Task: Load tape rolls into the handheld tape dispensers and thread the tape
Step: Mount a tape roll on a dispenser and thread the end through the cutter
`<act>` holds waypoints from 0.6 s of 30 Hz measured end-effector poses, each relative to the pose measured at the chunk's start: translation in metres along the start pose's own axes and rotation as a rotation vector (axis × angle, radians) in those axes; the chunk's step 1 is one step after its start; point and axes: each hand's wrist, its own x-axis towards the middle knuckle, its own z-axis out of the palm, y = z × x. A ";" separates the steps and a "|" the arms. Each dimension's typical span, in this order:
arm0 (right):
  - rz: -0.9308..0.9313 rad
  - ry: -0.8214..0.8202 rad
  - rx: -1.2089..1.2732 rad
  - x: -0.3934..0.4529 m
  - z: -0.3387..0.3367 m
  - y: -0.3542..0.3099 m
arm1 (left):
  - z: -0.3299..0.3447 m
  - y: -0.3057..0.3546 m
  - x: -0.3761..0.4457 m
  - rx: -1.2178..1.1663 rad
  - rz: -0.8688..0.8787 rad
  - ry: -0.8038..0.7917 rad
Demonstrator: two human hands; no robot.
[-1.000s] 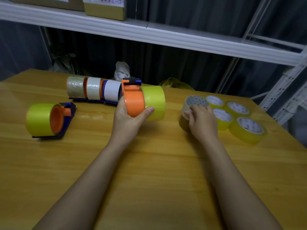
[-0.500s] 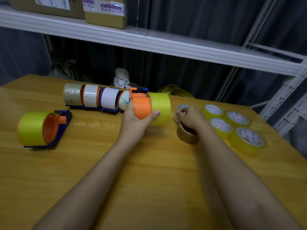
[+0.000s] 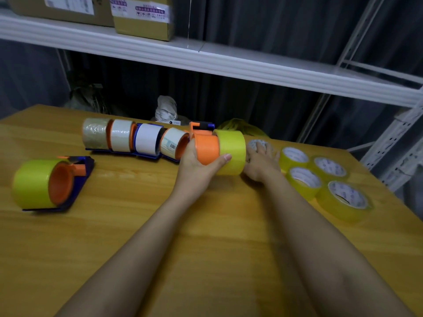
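Note:
My left hand (image 3: 194, 167) grips an orange handheld dispenser (image 3: 206, 151) that carries a yellow tape roll (image 3: 232, 152), held just above the wooden table (image 3: 206, 236). Right beside that roll, my right hand (image 3: 261, 164) holds a brown tape roll (image 3: 256, 144). Only the roll's grey-printed core end shows above my fingers. Several loose yellow-clear rolls (image 3: 304, 179) lie flat to the right. A blue dispenser with a yellow roll and orange hub (image 3: 39, 183) lies on its side at the left.
A row of several loaded dispensers (image 3: 135, 139) stands at the back of the table. A white metal shelf (image 3: 229, 62) with cardboard boxes (image 3: 142, 17) runs overhead behind. The shelf's white upright (image 3: 393, 143) stands at the table's right edge.
My right hand has picked the brown roll up from the table and brought it left, against the yellow roll on the dispenser. My left hand has kept its hold on the dispenser.

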 end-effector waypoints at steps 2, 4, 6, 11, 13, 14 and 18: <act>-0.078 0.271 0.189 -0.007 -0.003 -0.005 | -0.002 -0.001 0.000 0.002 0.004 -0.011; -0.133 0.536 0.626 -0.024 -0.008 -0.018 | -0.006 -0.002 0.000 -0.002 0.010 -0.005; -0.173 0.533 1.101 -0.048 -0.015 -0.036 | -0.009 -0.003 -0.001 -0.008 0.016 -0.003; -0.229 0.244 1.405 -0.097 -0.012 -0.067 | -0.009 0.000 -0.016 -0.037 0.023 -0.021; -0.231 0.212 1.426 -0.108 -0.004 -0.067 | -0.013 -0.003 -0.025 -0.032 0.013 -0.055; -0.236 0.200 1.435 -0.114 0.000 -0.067 | -0.015 -0.006 -0.029 -0.022 0.006 -0.074; -0.233 0.166 1.471 -0.127 0.013 -0.067 | -0.022 -0.019 -0.040 -0.031 -0.031 -0.106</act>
